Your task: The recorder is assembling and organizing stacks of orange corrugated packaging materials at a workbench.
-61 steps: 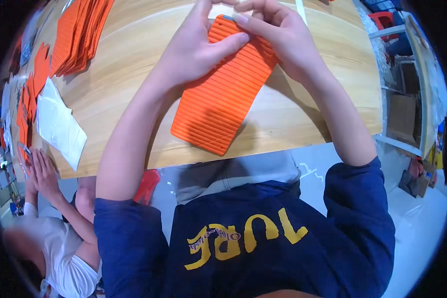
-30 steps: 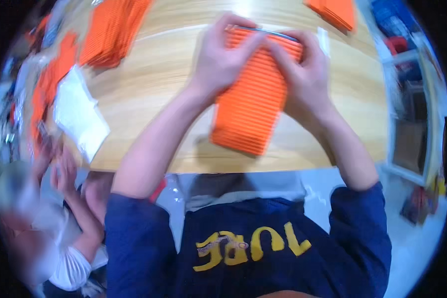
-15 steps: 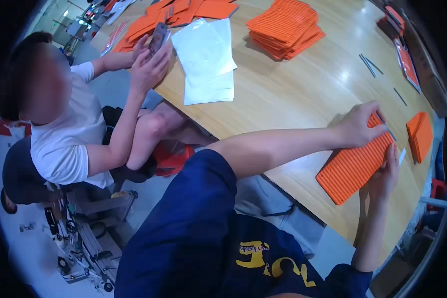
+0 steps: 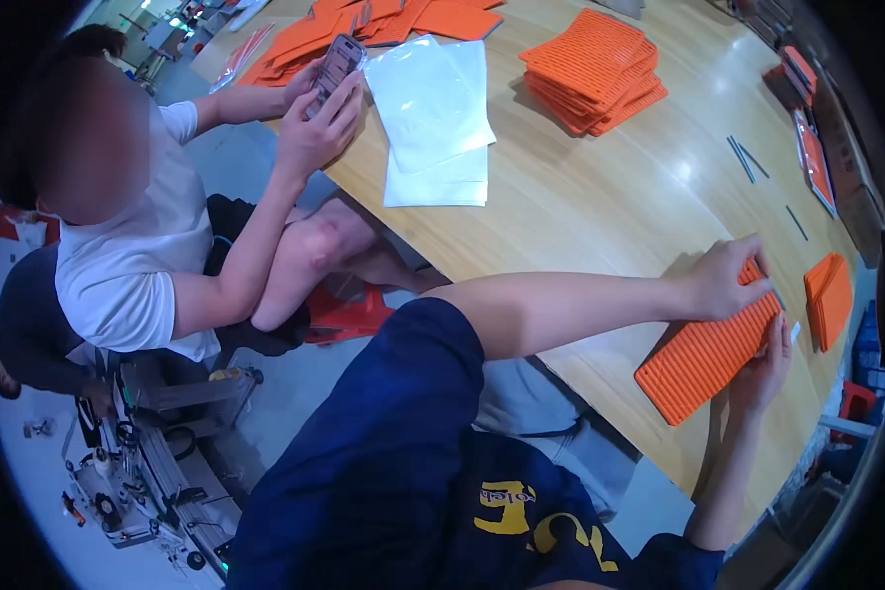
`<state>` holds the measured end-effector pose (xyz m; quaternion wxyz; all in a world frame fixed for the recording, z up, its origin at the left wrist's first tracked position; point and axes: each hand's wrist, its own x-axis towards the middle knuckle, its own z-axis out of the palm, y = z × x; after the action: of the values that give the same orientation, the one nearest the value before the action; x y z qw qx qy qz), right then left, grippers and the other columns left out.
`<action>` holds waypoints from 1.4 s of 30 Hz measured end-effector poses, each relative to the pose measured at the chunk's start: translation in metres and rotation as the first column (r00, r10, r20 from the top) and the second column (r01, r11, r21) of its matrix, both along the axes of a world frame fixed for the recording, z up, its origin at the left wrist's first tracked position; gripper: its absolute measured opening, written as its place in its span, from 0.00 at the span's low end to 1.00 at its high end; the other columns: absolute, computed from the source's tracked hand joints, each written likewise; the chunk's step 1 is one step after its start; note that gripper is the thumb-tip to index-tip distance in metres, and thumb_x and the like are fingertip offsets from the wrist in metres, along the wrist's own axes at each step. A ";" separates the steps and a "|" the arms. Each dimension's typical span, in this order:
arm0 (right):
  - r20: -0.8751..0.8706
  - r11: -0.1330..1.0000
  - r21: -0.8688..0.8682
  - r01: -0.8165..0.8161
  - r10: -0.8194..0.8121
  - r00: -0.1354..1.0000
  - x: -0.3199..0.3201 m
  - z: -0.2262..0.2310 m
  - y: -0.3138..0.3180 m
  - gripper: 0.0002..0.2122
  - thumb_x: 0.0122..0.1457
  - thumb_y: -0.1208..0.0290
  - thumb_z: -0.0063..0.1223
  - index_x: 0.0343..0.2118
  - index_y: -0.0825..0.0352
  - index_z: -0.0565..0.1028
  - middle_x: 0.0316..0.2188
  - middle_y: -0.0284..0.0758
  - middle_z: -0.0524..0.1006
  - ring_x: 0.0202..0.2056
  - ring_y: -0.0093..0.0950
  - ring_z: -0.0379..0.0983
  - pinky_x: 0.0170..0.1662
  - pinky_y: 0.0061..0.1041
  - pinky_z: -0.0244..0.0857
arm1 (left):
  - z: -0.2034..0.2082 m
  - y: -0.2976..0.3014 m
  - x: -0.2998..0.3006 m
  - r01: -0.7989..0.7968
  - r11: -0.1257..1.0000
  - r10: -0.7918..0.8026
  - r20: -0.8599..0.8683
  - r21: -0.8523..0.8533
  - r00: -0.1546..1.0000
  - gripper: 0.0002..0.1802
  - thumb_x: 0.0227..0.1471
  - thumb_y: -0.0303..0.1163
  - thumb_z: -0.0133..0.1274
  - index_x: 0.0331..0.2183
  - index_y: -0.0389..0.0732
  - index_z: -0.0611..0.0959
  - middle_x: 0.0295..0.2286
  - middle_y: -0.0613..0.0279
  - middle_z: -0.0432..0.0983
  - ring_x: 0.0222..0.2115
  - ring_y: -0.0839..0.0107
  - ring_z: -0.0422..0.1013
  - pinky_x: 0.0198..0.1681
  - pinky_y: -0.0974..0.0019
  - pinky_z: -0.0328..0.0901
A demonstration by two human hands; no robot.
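Observation:
A flat orange ribbed pad [image 4: 706, 356] lies slantwise at the table's near right part. My left hand [image 4: 726, 279] is closed in a pinch at its far end, thumb and fingers together over the edge. My right hand [image 4: 763, 372] holds the pad's right side, fingers along the edge and palm partly under it. A small white piece [image 4: 795, 331], perhaps a tag, shows just beyond my right fingertips. To the right of the pad lie a few smaller orange pieces [image 4: 828, 300].
A stack of orange ribbed pads [image 4: 592, 74] stands at the far middle of the wooden table [image 4: 560, 216]. White sheets [image 4: 433, 118] lie left of it, beside orange pieces [image 4: 393, 25]. Thin dark strips [image 4: 742, 157] lie right. A seated person [image 4: 133, 206] holds a phone [image 4: 336, 74].
The whole view has shifted slightly. Both my hands stay on the orange pad, in nearly the same grip. The seated person's phone is turned more toward view.

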<state>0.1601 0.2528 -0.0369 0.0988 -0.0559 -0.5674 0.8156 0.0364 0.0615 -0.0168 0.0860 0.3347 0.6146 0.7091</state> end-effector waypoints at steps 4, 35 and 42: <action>0.134 0.967 0.058 0.249 -0.254 0.958 -0.006 0.029 -0.061 0.13 0.73 0.64 0.44 0.49 0.69 0.73 0.34 0.31 0.76 0.29 0.16 0.72 0.32 0.13 0.65 | -0.001 0.000 0.002 0.003 0.999 -0.001 0.044 -0.050 0.999 0.09 0.55 0.29 0.57 0.34 0.36 0.75 0.27 0.52 0.77 0.26 0.62 0.73 0.33 0.62 0.70; -0.041 0.646 0.662 0.380 -0.475 0.879 -0.020 0.001 -0.056 0.14 0.74 0.63 0.43 0.45 0.70 0.75 0.40 0.36 0.77 0.39 0.21 0.71 0.44 0.20 0.65 | -0.036 0.026 -0.001 -0.071 0.997 0.072 0.093 -0.012 0.993 0.07 0.50 0.26 0.58 0.30 0.37 0.76 0.26 0.50 0.78 0.27 0.55 0.75 0.34 0.57 0.70; -0.058 0.637 0.666 0.388 -0.475 0.878 -0.017 -0.005 -0.045 0.14 0.73 0.64 0.43 0.45 0.70 0.76 0.39 0.36 0.78 0.37 0.21 0.71 0.43 0.19 0.66 | -0.027 0.021 0.001 -0.033 0.999 0.032 0.170 0.002 0.985 0.07 0.50 0.25 0.58 0.30 0.36 0.75 0.26 0.49 0.77 0.26 0.55 0.74 0.33 0.57 0.70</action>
<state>0.1430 0.2077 -0.0416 0.2689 -0.2012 -0.7926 0.5089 0.0372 0.0828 -0.0442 0.1257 0.2634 0.6088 0.7377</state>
